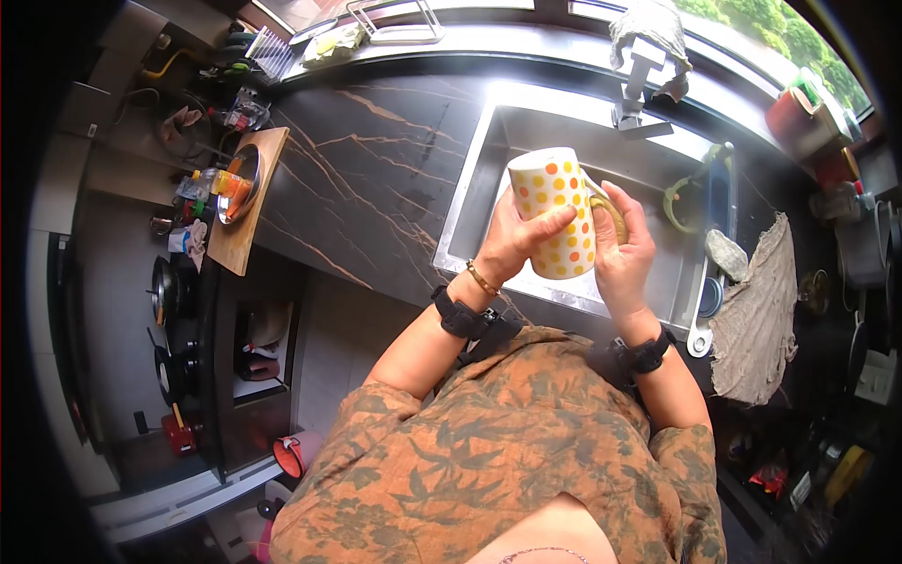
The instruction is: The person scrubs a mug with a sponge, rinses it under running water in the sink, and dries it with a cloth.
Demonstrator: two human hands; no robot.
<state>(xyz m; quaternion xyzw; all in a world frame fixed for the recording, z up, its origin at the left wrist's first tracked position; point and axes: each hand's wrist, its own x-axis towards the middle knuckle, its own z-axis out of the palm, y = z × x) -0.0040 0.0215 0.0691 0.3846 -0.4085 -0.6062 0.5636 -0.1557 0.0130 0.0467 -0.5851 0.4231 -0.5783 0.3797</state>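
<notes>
A tall white mug [554, 221] with orange and yellow dots is held up over the sink [451, 240], tilted slightly. My left hand [512, 240] is closed around its body, thumb across the dotted front, fingers hidden behind it. On the other side, my right hand [628, 249] is closed at the mug's curved yellowish handle [609, 214], with fingers bent near its top. The inside of the mug does not show.
A grey faucet [634, 108] with a cloth [648, 33] over it stands behind the sink. Right of the basin lie a spread grey cloth [756, 320] and a white-handled item [700, 338]. A wooden board [249, 240] with a pan [242, 179] sits at the left.
</notes>
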